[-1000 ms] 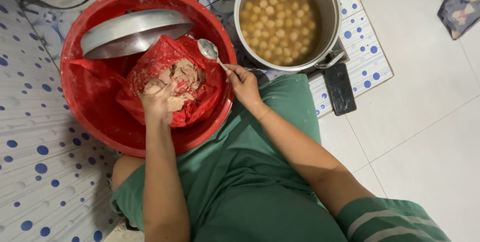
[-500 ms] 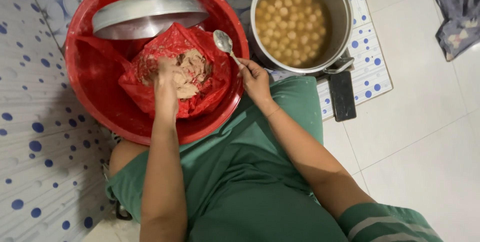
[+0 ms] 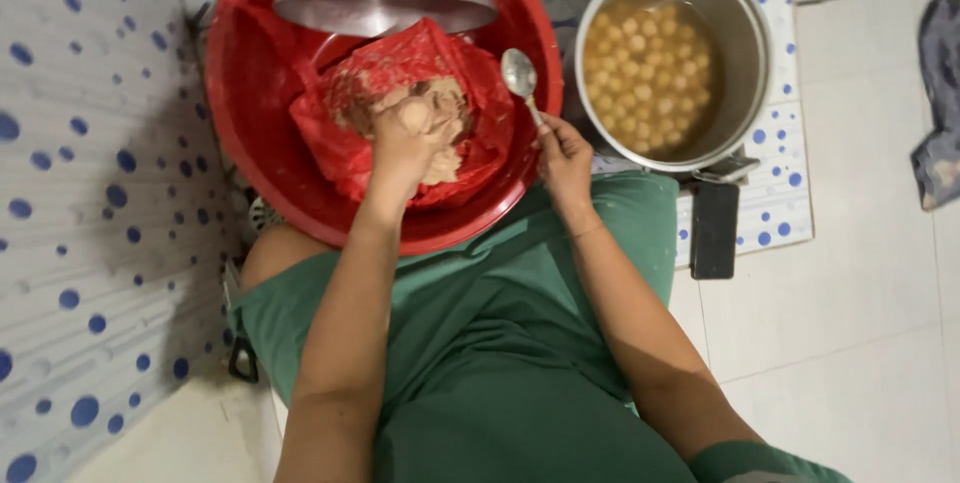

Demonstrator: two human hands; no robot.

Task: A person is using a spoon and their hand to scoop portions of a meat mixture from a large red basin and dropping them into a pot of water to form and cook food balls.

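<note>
Left hand [image 3: 405, 143] clenched on a lump of pale paste [image 3: 440, 128] in the red plastic bag [image 3: 350, 143] inside the red basin [image 3: 260, 93]; right hand [image 3: 562, 148] grasping a metal spoon [image 3: 520, 78], bowl empty. The steel pot [image 3: 745, 53] at right already holds many formed balls [image 3: 645, 68] in liquid, while much paste remains in the bag.

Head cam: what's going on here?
A seated person works over a red basin. The left hand is pressed into pale paste in a red plastic bag. The right hand holds a metal spoon at the basin's rim. Beside it, a steel pot holds small balls in liquid.
</note>
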